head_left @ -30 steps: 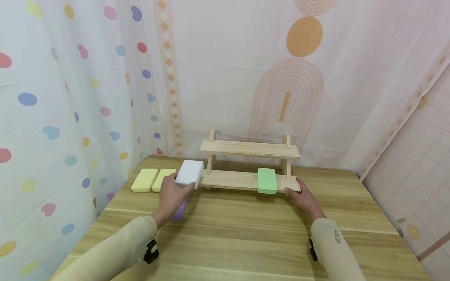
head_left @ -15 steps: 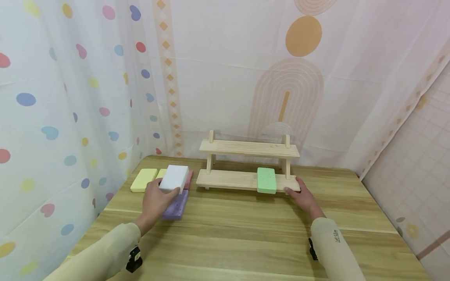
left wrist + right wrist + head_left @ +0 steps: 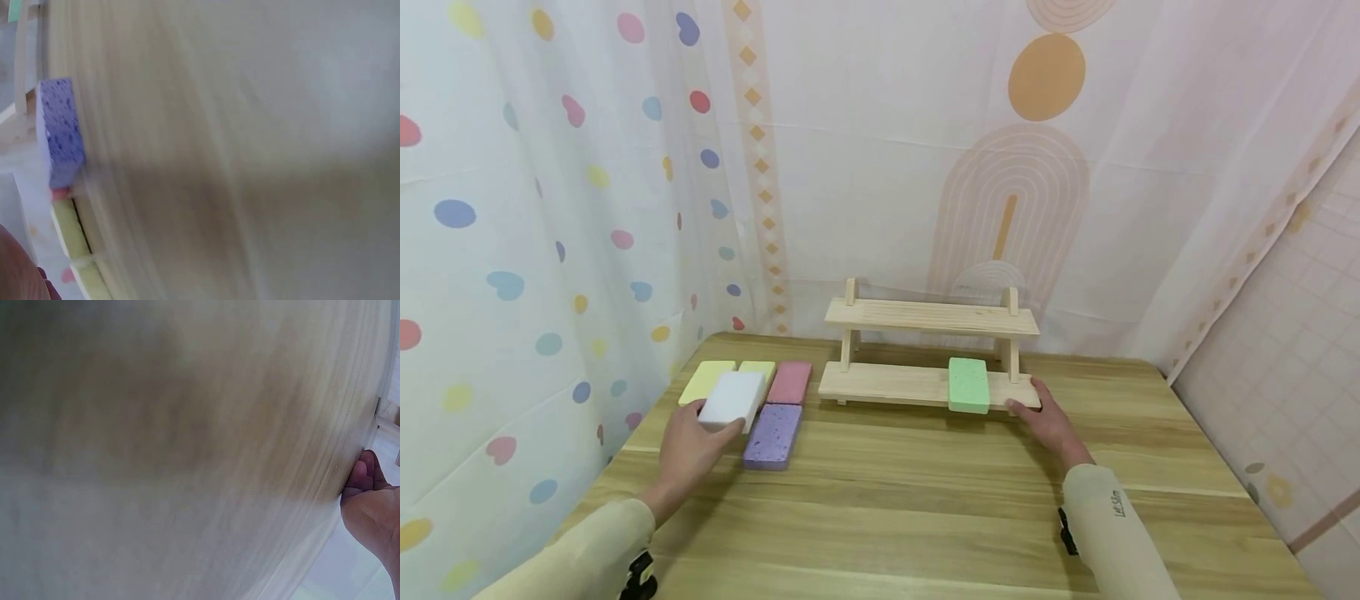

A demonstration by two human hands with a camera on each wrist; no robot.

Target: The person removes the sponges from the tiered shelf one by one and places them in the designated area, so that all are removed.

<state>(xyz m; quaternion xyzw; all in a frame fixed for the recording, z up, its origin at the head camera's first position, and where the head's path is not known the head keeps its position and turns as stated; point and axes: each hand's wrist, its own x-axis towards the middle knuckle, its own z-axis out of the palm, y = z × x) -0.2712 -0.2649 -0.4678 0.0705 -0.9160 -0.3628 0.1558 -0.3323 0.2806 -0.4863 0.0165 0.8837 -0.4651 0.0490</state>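
Observation:
My left hand grips a white sponge block between thumb and fingers, over the front of two yellow sponges. Right of it lie a pink sponge and, nearer the front, a purple sponge with a pitted face, also seen side-on in the left wrist view. With thumb in front and fingers behind, my right hand holds the right end of the lower board of a two-tier wooden display shelf. On that board a green sponge lies toward the right, its front overhanging the edge.
The shelf's upper board carries nothing. A wood-grain table spreads under everything. Curtains with dots and arches hang behind and at the left, and a patterned cloth hangs at the right.
My left hand has moved left with the white sponge, away from the shelf's left end, uncovering the pink and purple sponges. The right hand has stayed on the shelf.

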